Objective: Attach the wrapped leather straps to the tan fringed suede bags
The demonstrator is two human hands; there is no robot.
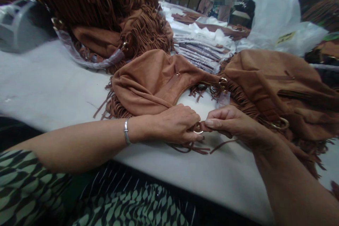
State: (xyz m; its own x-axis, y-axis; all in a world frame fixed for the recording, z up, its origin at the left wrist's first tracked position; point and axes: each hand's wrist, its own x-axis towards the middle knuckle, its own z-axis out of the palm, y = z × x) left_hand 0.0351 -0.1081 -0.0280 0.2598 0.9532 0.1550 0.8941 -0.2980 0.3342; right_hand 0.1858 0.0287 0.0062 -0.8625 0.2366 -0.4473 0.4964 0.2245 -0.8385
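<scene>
A brown suede bag with fringe lies on the white table in front of me. My left hand, with a silver bracelet on its wrist, is closed on the bag's near end, beside a gold ring. A short brown strap passes through that ring. My right hand pinches the strap between thumb and fingers, just right of the ring. Thin fringe strands hang below both hands. At the bag's far right end is another gold ring, with clear plastic near it.
Fringed brown bags are piled at the back left, beside a grey plastic object. Another brown bag lies at the right. Behind are wrapped strips, white plastic bags and a person. The white table's edge is near me.
</scene>
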